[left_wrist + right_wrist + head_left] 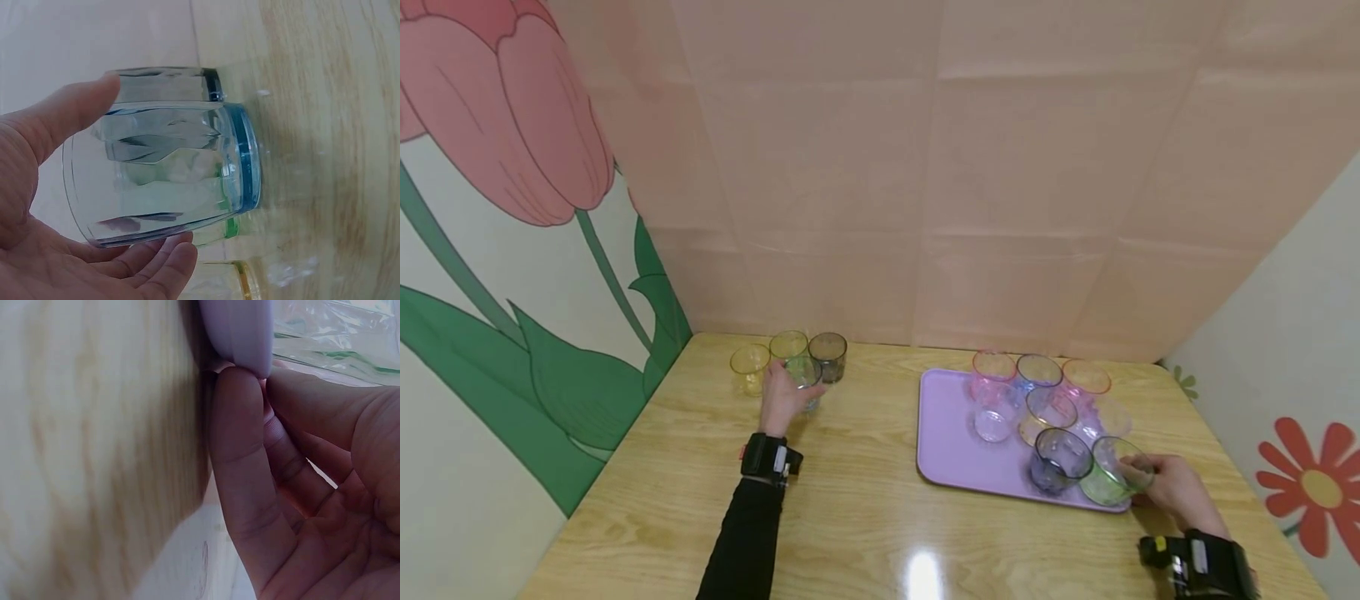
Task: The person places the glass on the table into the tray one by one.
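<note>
Clearly, glass [169, 181] inside left grip [781, 396].

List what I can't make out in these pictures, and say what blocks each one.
Tray: right wrist view, mostly cut off by the top edge.
Yellow glass: left wrist view, cut off by the bottom edge.
Dark glass: left wrist view, one side overlapped by the blue glass.
Right hand: head view, partly behind the green glass.
Left sleeve: head view, cut off by the bottom edge.

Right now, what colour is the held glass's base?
Blue; the base shows best in the left wrist view.
</note>
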Motion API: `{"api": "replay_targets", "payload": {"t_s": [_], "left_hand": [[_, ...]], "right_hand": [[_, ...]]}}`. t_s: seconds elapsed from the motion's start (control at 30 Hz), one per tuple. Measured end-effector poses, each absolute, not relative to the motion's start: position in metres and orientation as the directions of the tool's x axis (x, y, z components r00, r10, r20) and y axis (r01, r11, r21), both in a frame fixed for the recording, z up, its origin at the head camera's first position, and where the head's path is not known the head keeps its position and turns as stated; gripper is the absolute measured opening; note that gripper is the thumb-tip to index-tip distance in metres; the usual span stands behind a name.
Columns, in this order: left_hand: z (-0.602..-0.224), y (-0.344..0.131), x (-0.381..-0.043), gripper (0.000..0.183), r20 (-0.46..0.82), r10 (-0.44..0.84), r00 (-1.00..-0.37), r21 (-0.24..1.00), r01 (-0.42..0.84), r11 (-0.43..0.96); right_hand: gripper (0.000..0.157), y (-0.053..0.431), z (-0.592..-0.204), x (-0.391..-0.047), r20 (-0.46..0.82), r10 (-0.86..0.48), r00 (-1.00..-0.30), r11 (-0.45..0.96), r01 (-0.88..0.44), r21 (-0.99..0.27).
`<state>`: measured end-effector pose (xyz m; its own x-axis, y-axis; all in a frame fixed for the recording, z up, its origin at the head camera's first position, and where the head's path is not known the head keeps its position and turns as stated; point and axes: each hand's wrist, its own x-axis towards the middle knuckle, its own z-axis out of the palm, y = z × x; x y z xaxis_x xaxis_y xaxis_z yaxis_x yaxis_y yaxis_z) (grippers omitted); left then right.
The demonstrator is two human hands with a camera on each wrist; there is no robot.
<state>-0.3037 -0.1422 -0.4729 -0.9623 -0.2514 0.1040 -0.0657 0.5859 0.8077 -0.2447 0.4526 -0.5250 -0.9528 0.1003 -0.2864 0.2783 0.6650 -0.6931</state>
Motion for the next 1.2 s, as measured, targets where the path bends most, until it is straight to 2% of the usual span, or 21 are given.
{"api": "replay_targets", "payload": {"t_s": [0.4,0.77,1.03,1.17,1.2], "left_hand": [[-0.472,-0.147,-0.306,0.086,0.037,-0.243,-0.969,0.877,-0.085,0.473],[-0.469,-0.136,-0.305,0.09,0.13,-0.251,-0.959,0.932,0.031,0.361],[-0.468,-0.12,-0.304,0.078,0.191,-0.128,-0.973,0.897,0.12,0.426],[-0.468,-0.111,-0.303,0.074,0.184,-0.137,-0.973,0.931,0.127,0.342],[-0.468,-0.109,-0.303,0.072,0.181,-0.139,-0.974,0.949,0.136,0.283]], "right_hand": [[0.037,0.451,-0.524,-0.245,-0.291,0.102,-0.951,0.662,0.283,-0.694],[0.036,0.453,-0.525,-0.245,-0.277,0.09,-0.957,0.67,0.264,-0.694],[0.037,0.453,-0.523,-0.243,-0.279,0.097,-0.955,0.673,0.27,-0.689],[0.035,0.452,-0.522,-0.243,-0.283,0.092,-0.955,0.678,0.268,-0.685],[0.035,0.452,-0.522,-0.243,-0.284,0.091,-0.954,0.68,0.268,-0.683]]}}
